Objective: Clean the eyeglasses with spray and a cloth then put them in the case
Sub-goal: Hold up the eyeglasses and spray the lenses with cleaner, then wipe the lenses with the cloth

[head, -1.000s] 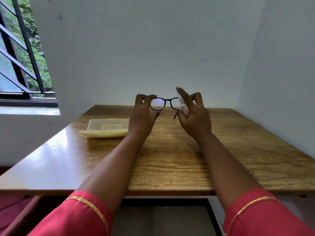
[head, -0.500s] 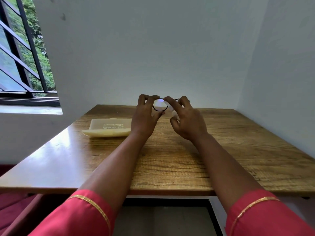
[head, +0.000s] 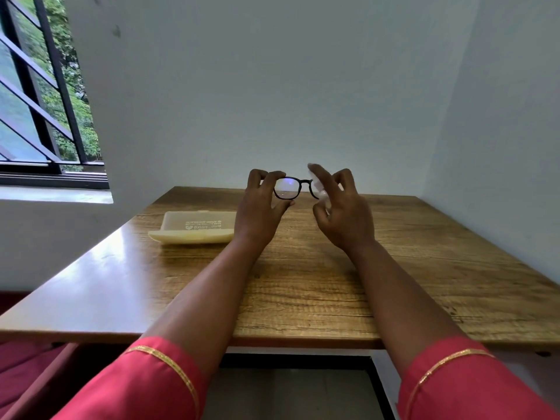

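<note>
Black-framed eyeglasses (head: 292,187) are held up above the far part of the wooden table (head: 303,283). My left hand (head: 260,207) pinches the rim of the left lens between fingers and thumb. My right hand (head: 342,210) presses a small white cloth (head: 319,189) against the right lens, which hand and cloth mostly hide. A cream eyeglass case (head: 194,227) lies shut on the table just left of my left hand. No spray bottle is in view.
White walls close the table in at the back and right. A barred window (head: 39,101) with its sill is at the left. The table's front edge runs under my forearms, with a red seat (head: 24,368) below left.
My right hand slid with the cloth from the right lens to the left one half a second ago, and is now back on the right lens. My left hand kept its grip.
</note>
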